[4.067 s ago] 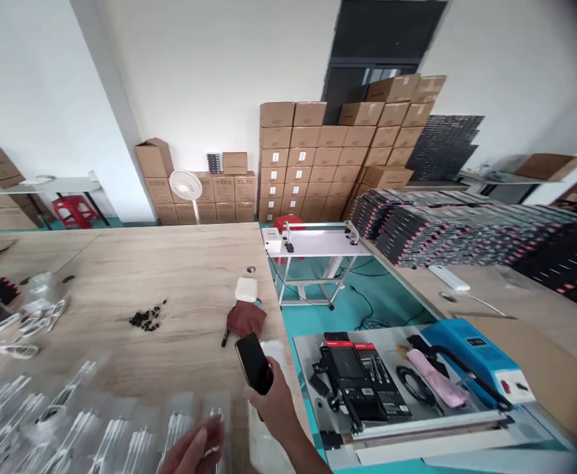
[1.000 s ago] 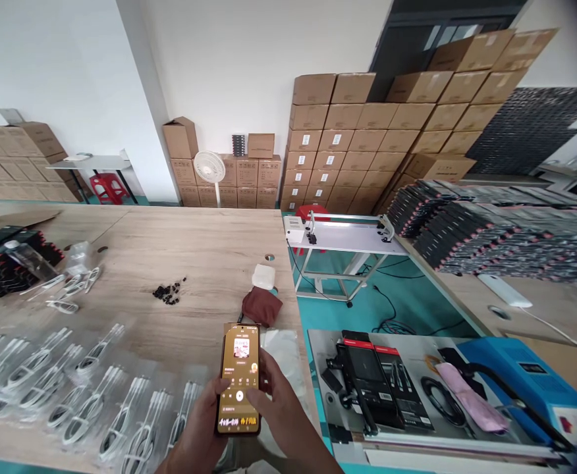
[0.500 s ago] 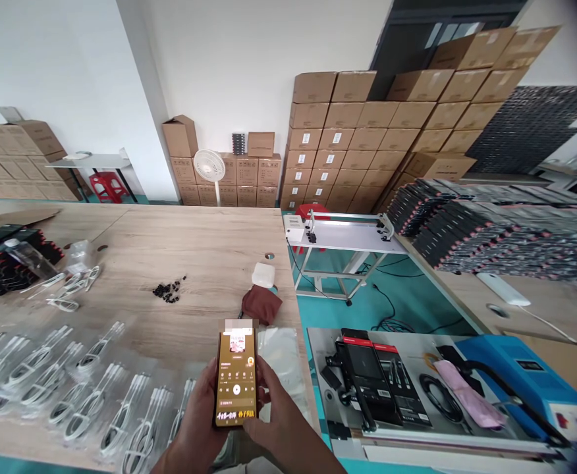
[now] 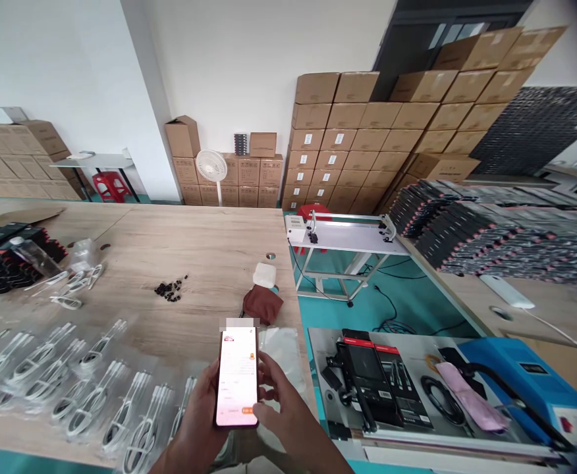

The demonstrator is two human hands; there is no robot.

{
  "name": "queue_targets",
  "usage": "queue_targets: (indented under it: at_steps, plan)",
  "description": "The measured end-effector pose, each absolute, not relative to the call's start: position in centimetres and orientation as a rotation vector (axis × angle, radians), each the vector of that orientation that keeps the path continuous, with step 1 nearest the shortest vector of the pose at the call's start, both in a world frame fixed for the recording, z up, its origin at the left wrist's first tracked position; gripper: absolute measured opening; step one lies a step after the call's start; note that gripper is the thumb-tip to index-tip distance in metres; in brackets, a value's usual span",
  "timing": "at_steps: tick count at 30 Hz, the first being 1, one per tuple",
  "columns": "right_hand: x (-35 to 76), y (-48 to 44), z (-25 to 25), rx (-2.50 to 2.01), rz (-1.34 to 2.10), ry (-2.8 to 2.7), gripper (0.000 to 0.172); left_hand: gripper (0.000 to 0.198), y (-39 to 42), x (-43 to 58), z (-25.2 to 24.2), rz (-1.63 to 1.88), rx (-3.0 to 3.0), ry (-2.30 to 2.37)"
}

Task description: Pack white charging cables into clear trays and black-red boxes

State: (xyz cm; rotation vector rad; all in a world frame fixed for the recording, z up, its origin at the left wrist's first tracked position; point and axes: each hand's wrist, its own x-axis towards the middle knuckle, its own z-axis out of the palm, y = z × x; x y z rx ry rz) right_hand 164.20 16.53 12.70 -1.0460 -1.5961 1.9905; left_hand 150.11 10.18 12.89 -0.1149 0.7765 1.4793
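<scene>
A smartphone stands upright in front of me at the table's near edge, its screen mostly white with small orange marks. My left hand is closed around its left side. On the other side, my right hand holds the right edge with bent fingers, and its thumb lies at the lower right corner of the screen. Beyond the phone lie a brown cloth pouch and a white case. Clear plastic bags are beside my right hand. Bagged white cables cover the table to the left.
Small black parts lie mid-table. A clear bottle rests against black packages at left. On the right are a side table with black boxes and a blue machine. Carton stacks and a white fan stand behind.
The phone's screen has switched from a brown music-player page to a mostly white page. The right thumb has moved up onto the screen's lower right corner. The view has shifted slightly.
</scene>
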Motion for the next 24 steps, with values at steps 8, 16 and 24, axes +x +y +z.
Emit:
queue_targets:
  at_steps: [8,16,24]
  plan:
    - [164.8,17.2,11.3,-1.107,1.780,-1.550,0.067,0.038,10.0,150.1,11.8,1.435,-0.111,0.760]
    - [165.5,17.1,11.4,-1.142,1.666,-1.690,0.072,0.042,9.9,149.9,11.9,1.380,-0.141,0.759]
    - [164.0,15.0,11.9,-0.995,1.967,-1.596,0.090,0.041,9.8,150.1,12.0,1.429,-0.077,0.714]
